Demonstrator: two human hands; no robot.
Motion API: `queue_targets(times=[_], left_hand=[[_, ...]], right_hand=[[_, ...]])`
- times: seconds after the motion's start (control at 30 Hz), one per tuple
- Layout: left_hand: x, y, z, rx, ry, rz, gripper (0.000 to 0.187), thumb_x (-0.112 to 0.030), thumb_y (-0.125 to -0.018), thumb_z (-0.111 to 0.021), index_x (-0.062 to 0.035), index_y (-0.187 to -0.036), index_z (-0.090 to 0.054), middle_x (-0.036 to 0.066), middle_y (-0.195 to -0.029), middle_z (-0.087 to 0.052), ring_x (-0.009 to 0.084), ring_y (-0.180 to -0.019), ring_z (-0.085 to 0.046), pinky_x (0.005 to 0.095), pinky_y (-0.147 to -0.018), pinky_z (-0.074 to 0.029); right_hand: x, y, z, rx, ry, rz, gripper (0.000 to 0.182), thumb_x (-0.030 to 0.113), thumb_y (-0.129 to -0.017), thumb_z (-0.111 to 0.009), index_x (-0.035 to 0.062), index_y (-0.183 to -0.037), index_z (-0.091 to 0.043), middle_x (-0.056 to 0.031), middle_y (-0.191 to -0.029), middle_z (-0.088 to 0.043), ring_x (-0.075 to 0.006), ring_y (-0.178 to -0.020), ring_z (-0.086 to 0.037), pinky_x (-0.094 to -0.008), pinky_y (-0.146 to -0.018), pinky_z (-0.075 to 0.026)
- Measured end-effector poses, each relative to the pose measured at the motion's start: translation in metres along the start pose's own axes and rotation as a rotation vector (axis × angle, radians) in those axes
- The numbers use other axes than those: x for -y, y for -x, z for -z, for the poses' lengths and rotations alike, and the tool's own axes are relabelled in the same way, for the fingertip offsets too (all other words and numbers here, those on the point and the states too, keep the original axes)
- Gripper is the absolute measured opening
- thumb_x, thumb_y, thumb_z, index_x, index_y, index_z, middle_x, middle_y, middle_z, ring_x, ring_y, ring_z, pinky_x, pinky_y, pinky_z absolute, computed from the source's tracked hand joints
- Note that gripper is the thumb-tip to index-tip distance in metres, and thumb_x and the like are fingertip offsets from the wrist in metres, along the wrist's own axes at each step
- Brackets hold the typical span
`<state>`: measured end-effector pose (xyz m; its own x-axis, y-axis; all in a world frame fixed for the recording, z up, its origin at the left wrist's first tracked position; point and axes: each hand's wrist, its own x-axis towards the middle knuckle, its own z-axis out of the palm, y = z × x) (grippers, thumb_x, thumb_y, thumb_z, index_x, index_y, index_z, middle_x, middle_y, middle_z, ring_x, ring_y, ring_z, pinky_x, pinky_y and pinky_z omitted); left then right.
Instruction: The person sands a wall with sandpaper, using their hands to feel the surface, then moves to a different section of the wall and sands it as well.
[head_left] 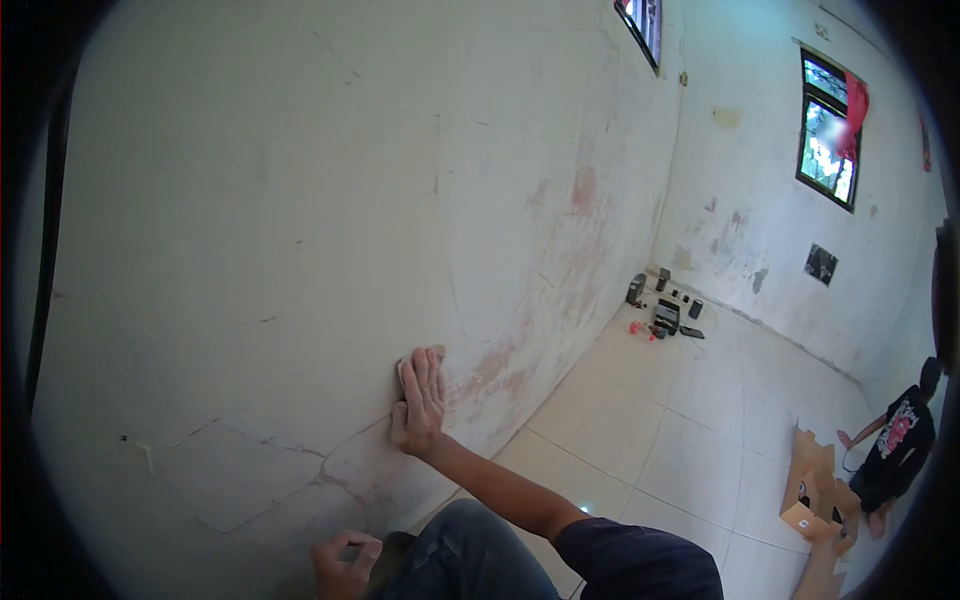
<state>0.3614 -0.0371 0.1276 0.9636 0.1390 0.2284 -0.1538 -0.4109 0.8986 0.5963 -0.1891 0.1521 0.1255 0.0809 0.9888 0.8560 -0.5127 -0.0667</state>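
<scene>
My right hand (422, 402) presses against the pale wall (250, 250), its arm stretched out from a dark sleeve. Under its fingers is a small flat piece that looks like folded sandpaper (402, 374); only a light edge shows, and the fingers cover the rest. Just below runs a branching crack (322, 466). At the bottom of the view, beside my bent knee, my left hand (345, 566) is loosely curled with a gap between thumb and fingers. I see nothing in it, and it is apart from the wall.
Tools and a dark case (667, 317) lie on the tiled floor (640, 430) by the far corner. At the right, a person in a black shirt (900, 440) sits by an opened cardboard box (812, 480). Another person's forearm (818, 572) reaches toward it.
</scene>
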Motion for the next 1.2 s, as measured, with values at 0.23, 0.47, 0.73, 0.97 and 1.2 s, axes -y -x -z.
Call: queue_targets(times=[0.23, 0.47, 0.73, 0.97, 1.2], left_hand=[[0.000, 0.002, 0.001, -0.041, 0.009, 0.027, 0.016, -0.017, -0.088, -0.070, -0.0014, -0.085, -0.070, 0.003, -0.066, -0.060, 0.0107, -0.057, -0.050, 0.0285, -0.054, -0.043], [0.034, -0.003, -0.003, -0.108, 0.046, -0.022, 0.016, -0.017, -0.081, -0.073, -0.0006, -0.079, -0.073, 0.008, -0.075, -0.072, 0.0147, -0.073, -0.067, 0.0294, -0.073, -0.051], [0.030, 0.003, 0.000, -0.141, -0.008, -0.029, 0.018, -0.019, -0.081, -0.074, -0.0012, -0.079, -0.073, 0.008, -0.075, -0.071, 0.0150, -0.072, -0.067, 0.0297, -0.073, -0.051], [0.025, 0.002, -0.003, -0.202, -0.126, -0.099, 0.017, -0.019, -0.080, -0.076, -0.0028, -0.079, -0.072, 0.008, -0.075, -0.070, 0.0163, -0.071, -0.066, 0.0314, -0.074, -0.050], [0.027, 0.002, -0.001, -0.156, 0.000, -0.088, 0.017, -0.019, -0.076, -0.079, -0.0037, -0.078, -0.072, 0.008, -0.075, -0.070, 0.0190, -0.073, -0.066, 0.0326, -0.074, -0.050]], right_hand=[[-0.004, -0.024, -0.006, -0.013, 0.043, 0.068, 0.062, 0.015, -0.092, -0.038, -0.0157, -0.145, -0.027, -0.0384, -0.151, -0.025, -0.0536, -0.142, -0.022, -0.0568, -0.116, -0.014], [-0.001, -0.125, 0.011, -0.096, 0.060, -0.046, 0.062, 0.011, -0.090, -0.039, -0.0127, -0.146, -0.028, -0.0313, -0.153, -0.027, -0.0481, -0.144, -0.023, -0.0552, -0.116, -0.017], [-0.038, -0.119, 0.019, -0.098, 0.037, -0.033, 0.057, 0.015, -0.096, -0.036, -0.0140, -0.145, -0.029, -0.0318, -0.153, -0.029, -0.0472, -0.144, -0.024, -0.0541, -0.117, -0.014], [-0.044, -0.106, 0.022, 0.111, -0.009, 0.201, 0.059, 0.012, -0.091, -0.042, -0.0101, -0.145, -0.034, -0.0282, -0.152, -0.034, -0.0444, -0.145, -0.024, -0.0533, -0.118, -0.015], [-0.022, -0.099, 0.025, 0.165, -0.043, 0.300, 0.056, 0.011, -0.094, -0.039, -0.0109, -0.145, -0.034, -0.0283, -0.152, -0.032, -0.0437, -0.145, -0.025, -0.0507, -0.118, -0.015]])
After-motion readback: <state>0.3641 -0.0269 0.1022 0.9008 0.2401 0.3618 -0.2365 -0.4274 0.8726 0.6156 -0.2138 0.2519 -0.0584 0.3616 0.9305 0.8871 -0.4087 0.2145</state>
